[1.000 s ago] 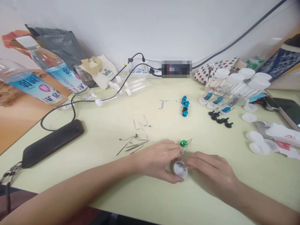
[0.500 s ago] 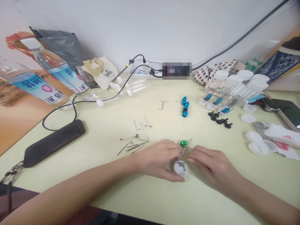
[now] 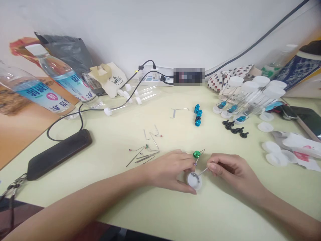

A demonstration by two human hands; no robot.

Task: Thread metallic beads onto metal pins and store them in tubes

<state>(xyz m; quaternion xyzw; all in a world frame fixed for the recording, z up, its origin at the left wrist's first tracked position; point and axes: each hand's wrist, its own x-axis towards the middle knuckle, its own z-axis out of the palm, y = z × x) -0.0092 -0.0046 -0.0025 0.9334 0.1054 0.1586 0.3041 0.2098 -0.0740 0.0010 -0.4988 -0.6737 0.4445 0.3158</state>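
Observation:
My left hand [image 3: 173, 170] curls around a small white round container [image 3: 193, 184], thumb on the near side and fingers on the far side. Small dark metal pieces lie in its top. A thin metal rod [image 3: 203, 171] is pinched between the thumb and fingers of my right hand [image 3: 228, 170]; its far end reaches the container's rim. Just beyond my left fingertips lies a green round metal piece [image 3: 197, 154] with a thin wire rod beside it. Left of that hand are several thin metal rods and hex keys [image 3: 144, 156], some with small coloured ends.
Several blue metal pieces [image 3: 198, 113] form a row, with black thumbscrews [image 3: 234, 129] to their right. White-capped clear tubes [image 3: 247, 87] stand behind those. White caps [image 3: 276, 157] lie at right. A black power bank [image 3: 59, 154] and water bottles [image 3: 75, 83] are at left.
My right hand has drawn slightly away from the container, and the thin rod now shows between its fingers and the rim. My left hand keeps its hold on the container.

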